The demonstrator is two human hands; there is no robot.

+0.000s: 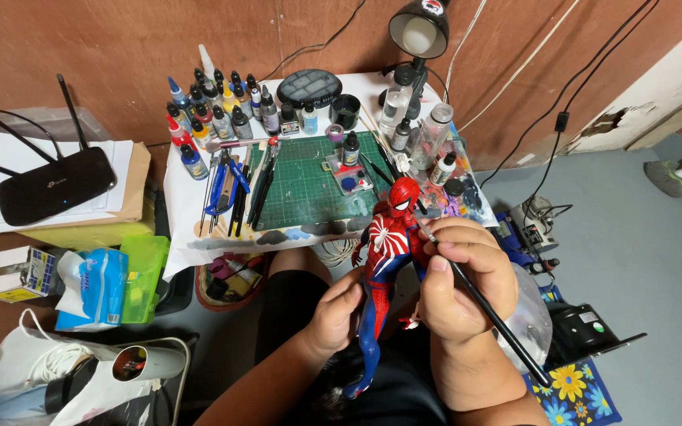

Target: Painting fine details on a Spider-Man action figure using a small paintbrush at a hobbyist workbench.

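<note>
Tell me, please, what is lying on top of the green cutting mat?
On the cutting mat lie a small paint bottle and a paint tray. The figure covers its near right corner.

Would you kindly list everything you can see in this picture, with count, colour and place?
figure: one, red and blue, held upright between both hands
brush: one, black handle, in right hand, tip at figure's neck
cutting mat: one, green, centre of small white table
paint bottles: many, mixed colours, table's back left
pliers: blue-handled, left of mat; count unclear
lamp: one, black, table's back right
router: one, black, on papers at left
tissue pack: one, blue, lower left
flowered cloth: one, blue with yellow flowers, lower right
left hand: grips figure's legs
right hand: holds brush
</note>
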